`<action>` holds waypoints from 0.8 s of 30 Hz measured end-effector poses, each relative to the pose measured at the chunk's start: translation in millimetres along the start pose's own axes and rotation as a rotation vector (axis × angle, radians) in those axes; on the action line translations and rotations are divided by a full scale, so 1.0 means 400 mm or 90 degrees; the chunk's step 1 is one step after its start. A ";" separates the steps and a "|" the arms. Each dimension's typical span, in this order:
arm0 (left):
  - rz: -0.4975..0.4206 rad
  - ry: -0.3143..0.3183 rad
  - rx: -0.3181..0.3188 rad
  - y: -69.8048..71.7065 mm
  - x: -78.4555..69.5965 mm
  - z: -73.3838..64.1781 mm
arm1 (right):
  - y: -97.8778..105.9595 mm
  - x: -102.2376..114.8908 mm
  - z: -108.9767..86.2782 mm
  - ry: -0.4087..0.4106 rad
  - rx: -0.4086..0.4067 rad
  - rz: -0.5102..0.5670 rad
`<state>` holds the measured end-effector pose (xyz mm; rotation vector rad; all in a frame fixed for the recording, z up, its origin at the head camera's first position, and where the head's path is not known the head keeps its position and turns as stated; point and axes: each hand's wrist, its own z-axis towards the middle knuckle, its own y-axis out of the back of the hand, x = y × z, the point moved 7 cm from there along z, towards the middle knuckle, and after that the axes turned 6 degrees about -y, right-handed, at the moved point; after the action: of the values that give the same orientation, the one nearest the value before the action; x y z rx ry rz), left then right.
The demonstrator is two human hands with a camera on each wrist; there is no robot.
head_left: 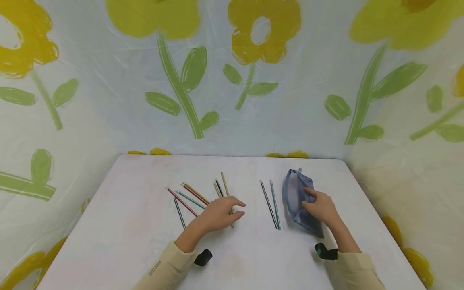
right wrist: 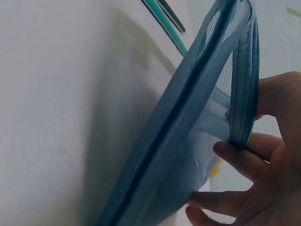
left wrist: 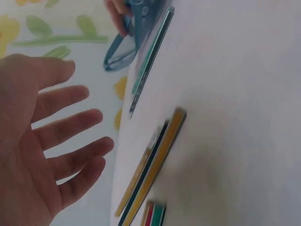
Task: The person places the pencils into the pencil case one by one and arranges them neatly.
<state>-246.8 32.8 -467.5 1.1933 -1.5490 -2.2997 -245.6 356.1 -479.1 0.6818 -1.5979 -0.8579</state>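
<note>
My left hand (head_left: 218, 212), spread and empty, hovers over loose pencils (head_left: 195, 192); my right hand (head_left: 322, 206) pinches the blue pouch (head_left: 308, 220) by its rim, a pencil pair (head_left: 268, 204) between them pointing away from me on the bench (head_left: 119, 225)

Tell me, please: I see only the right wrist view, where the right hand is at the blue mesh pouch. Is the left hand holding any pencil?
Observer: No, the left hand holds nothing.
Operator: Thank you. I see parts of two pencils near the pouch. Are there others on the table?
Observer: Yes, a loose group of pencils lies by the left hand, partly hidden behind it in the head view.
Operator: And do my two pencils lie parallel?
Observer: Not quite: in the head view they make a narrow V, with the ends nearer the person closer together.
</note>
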 end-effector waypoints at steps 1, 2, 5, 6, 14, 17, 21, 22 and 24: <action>-0.013 0.013 -0.005 -0.008 0.000 0.019 | 0.001 0.001 0.000 0.001 0.002 0.001; -0.026 0.024 -0.013 -0.015 0.000 0.038 | 0.002 0.002 0.000 0.003 0.002 0.000; -0.061 0.063 -0.044 -0.032 -0.002 0.094 | 0.004 0.008 0.000 0.021 -0.002 -0.021; -0.074 0.075 -0.055 -0.037 -0.004 0.111 | 0.003 0.009 0.001 0.025 0.000 -0.026; -0.148 0.199 -0.149 -0.089 0.023 0.214 | -0.004 0.013 0.001 0.052 0.008 -0.044; -0.162 0.239 -0.177 -0.106 0.040 0.233 | -0.004 0.011 -0.002 0.048 0.003 -0.050; -0.158 0.278 -0.198 -0.124 0.058 0.249 | -0.005 0.010 -0.001 0.037 0.004 -0.052; -0.157 0.285 -0.202 -0.129 0.063 0.252 | -0.006 0.010 -0.001 0.034 0.007 -0.051; -0.159 0.293 -0.212 -0.136 0.070 0.258 | -0.006 0.014 -0.002 0.032 0.011 -0.049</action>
<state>-317.4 119.8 -510.8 1.7296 -0.8673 -2.0916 -245.9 350.0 -477.9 0.7756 -1.5440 -0.8782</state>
